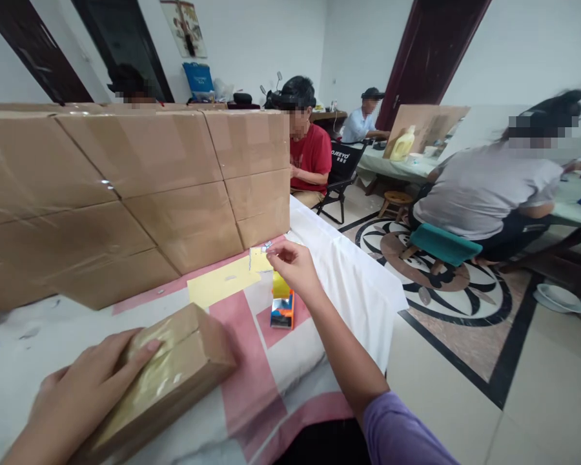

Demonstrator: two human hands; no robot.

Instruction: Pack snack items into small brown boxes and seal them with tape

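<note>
In the head view, a small cardboard box with shiny yellowish tape across its top lies in front of me on the left. My left hand holds it, the thumb stretched over the taped top and the other fingers at its left edge. My right hand hovers with thumb and fingertips pinched together; what they hold, if anything, is too small to make out. Just below that hand, a tape dispenser, orange and blue, carries a yellow tape roll. Beyond it, a yellow sheet lies flat on the tablecloth.
Stacked cardboard boxes form a wall along the table's far left side. The pink-and-white tablecloth hangs over the right edge. A person in a red shirt sits beyond, and another in grey sits on a green stool at right.
</note>
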